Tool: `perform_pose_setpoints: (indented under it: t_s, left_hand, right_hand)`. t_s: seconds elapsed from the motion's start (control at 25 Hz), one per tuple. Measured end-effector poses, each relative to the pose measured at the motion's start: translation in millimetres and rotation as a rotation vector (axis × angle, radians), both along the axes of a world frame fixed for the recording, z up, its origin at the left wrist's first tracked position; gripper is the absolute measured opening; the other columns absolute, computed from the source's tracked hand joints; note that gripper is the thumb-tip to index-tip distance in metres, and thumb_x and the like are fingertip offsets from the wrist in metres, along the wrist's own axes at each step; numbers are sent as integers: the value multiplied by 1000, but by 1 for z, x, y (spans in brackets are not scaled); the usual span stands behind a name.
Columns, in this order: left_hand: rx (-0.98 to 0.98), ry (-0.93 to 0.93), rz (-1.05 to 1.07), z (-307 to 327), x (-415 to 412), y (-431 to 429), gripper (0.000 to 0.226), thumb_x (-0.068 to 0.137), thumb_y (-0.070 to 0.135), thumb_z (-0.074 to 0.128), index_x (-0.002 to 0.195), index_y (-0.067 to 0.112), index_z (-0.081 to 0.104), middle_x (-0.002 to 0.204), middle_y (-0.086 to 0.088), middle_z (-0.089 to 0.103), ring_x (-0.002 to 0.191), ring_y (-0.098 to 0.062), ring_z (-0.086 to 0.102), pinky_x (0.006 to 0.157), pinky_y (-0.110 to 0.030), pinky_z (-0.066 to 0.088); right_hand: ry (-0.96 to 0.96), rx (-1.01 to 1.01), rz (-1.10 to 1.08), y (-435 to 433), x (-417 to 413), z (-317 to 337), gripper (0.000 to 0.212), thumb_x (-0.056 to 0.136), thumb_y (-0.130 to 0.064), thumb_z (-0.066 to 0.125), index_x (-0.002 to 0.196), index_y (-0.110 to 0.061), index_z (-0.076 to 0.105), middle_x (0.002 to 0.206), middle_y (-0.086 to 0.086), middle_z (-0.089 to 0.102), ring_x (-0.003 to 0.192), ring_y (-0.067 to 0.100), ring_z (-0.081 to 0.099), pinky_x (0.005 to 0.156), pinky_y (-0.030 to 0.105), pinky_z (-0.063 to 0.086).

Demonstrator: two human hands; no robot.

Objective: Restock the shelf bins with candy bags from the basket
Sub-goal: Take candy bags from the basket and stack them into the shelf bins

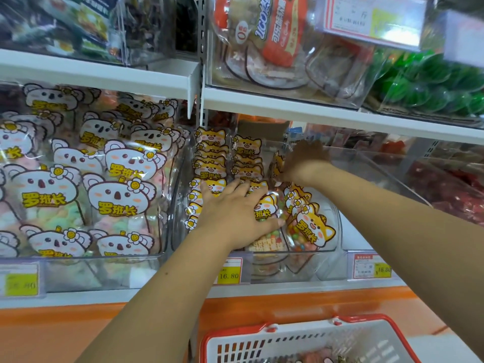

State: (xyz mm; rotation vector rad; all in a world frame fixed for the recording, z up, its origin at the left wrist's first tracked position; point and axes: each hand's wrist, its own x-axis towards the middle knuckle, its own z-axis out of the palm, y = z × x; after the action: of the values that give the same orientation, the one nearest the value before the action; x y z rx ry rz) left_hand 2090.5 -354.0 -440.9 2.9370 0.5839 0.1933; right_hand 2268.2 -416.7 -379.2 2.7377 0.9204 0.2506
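Shelving (314, 111) in white fills most of the view, its tiers lined with clear plastic bins. On the lower tier the left bin (104, 271) is packed with koala-headed bags (115, 195) of pastel sweets. The middle bin (332, 226) beside it holds the candy bags (212, 166) with orange fox-like header cards, standing in rows from front to back. To the right another clear bin (392, 174) holds red packets. On the tier above are orange-labelled packs (280, 35) and green sweets (432, 82).

At the bottom edge, below the orange shelf base, sits the basket (301, 332), white with a red rim. A few packets show inside it, too cut off to identify.

Both bare forearms reach up from below into the middle bin. The left hand (235, 213) lies flat with its fingers spread and straight, pressing on the front bags of the middle rows and grasping nothing. The right hand (306, 163) is further back, at the right-hand row of fox bags; it is blurred, and whether its fingers hold a bag cannot be told. One fox bag (311, 229) leans at the front right of the bin, coloured sweets showing through its clear lower half.

A yellow price tag (229, 273) reading 16.80 hangs on the bin front under the left wrist, and a second tag (370, 265) sits further right.
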Motion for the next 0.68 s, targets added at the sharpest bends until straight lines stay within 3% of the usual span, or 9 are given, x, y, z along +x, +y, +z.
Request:
perform_pose_setpoints:
  t_s: [0.2, 0.36, 0.48, 0.52, 0.6, 0.68]
  left_hand:
    - [0, -61, 4, 5, -3, -3, 80, 78, 86, 31, 147, 46, 23, 160, 9, 21, 149, -12, 10, 111, -69, -4]
    - [110, -187, -6, 22, -13, -14, 71, 82, 79, 36, 143, 42, 38, 154, 12, 33, 145, -11, 21, 114, -65, 3]
    - [142, -254, -33, 33, -26, -37, 63, 86, 72, 41, 141, 39, 44, 152, 11, 38, 146, -13, 22, 117, -57, 7]
    - [156, -307, -65, 33, -32, -48, 59, 87, 69, 43, 137, 38, 49, 147, 10, 45, 142, -15, 30, 116, -53, 15]
    - [215, -427, -175, 29, -47, -77, 48, 85, 61, 46, 120, 33, 63, 120, 6, 64, 119, -21, 52, 100, -43, 40]
    - [248, -503, -296, 16, -64, -107, 39, 82, 53, 47, 104, 29, 69, 96, 6, 67, 95, -20, 59, 78, -32, 48]
  right_hand:
    - [24, 52, 57, -15, -9, 4, 73, 79, -73, 53, 128, -20, 58, 134, 13, 46, 131, 39, 31, 103, 47, 36]
    - [210, 382, 212, -52, -28, 7, 43, 84, -59, 59, 109, -25, 69, 117, 9, 63, 108, 29, 56, 90, 35, 46]
    - [267, 615, 306, -98, -58, 1, 29, 85, -49, 65, 106, -30, 68, 120, 5, 60, 122, 27, 44, 98, 30, 30]
    - [286, 685, 340, -115, -70, -1, 25, 85, -44, 67, 104, -29, 69, 122, 3, 58, 124, 25, 42, 100, 29, 26]
    - [347, 841, 383, -154, -98, -8, 16, 85, -34, 70, 100, -29, 70, 116, -5, 57, 119, 17, 46, 102, 28, 33]
    - [420, 1012, 371, -191, -126, -19, 12, 86, -25, 69, 91, -35, 66, 101, -14, 58, 99, 7, 56, 87, 21, 45]
